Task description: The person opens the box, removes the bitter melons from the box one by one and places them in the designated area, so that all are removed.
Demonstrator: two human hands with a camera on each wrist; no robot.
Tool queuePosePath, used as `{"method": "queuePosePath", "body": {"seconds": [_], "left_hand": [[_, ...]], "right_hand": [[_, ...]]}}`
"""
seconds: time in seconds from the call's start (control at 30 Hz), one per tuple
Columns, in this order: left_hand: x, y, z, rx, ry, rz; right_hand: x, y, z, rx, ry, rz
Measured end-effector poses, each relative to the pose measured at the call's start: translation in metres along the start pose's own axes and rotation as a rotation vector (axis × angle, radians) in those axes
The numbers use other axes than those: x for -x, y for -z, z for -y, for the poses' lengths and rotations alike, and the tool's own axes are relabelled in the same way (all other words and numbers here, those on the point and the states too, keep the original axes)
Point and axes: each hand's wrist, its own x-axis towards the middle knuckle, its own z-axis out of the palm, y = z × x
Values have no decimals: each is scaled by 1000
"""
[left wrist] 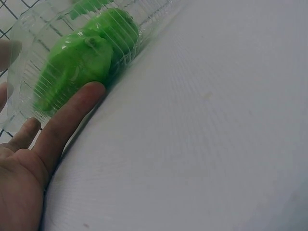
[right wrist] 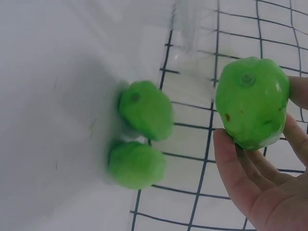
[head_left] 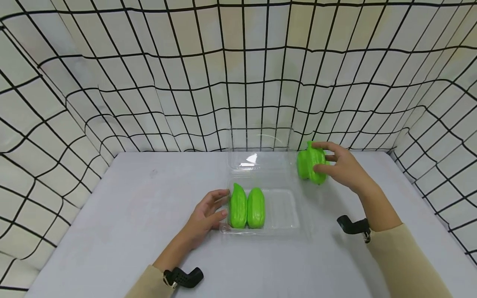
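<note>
A clear plastic clamshell box (head_left: pixel 279 225) lies on the table with its lid (head_left: pixel 261 161) raised at the back. Two elongated green ribbed gourds, a left one (head_left: pixel 238 207) and a right one (head_left: pixel 256 208), lie side by side in its left half. My left hand (head_left: pixel 206 215) rests against the box's left wall, its fingers fairly straight; the left wrist view shows a fingertip (left wrist: pixel 94 91) touching the plastic. Beyond the box's right side, my right hand (head_left: pixel 340 167) grips another green gourd (right wrist: pixel 252 103) between thumb and fingers, raised above the table.
Two more green gourds, one upper (right wrist: pixel 147 110) and one lower (right wrist: pixel 137 165), lie on the table near the held one. A black wire grid (head_left: pixel 253 82) encloses the white table (head_left: pixel 141 198) at the back and sides. Each wrist carries a black camera mount (head_left: pixel 186 277).
</note>
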Motion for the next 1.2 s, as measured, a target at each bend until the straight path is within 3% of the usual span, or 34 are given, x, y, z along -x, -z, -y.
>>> {"method": "queuePosePath", "body": {"seconds": [0.67, 1.2], "left_hand": [[-1, 2, 0, 3, -18, 7], [0, 1, 1, -18, 5, -11]], "right_hand": [[-28, 28, -33, 118, -55, -4], [-44, 44, -73, 209, -169, -1]]}}
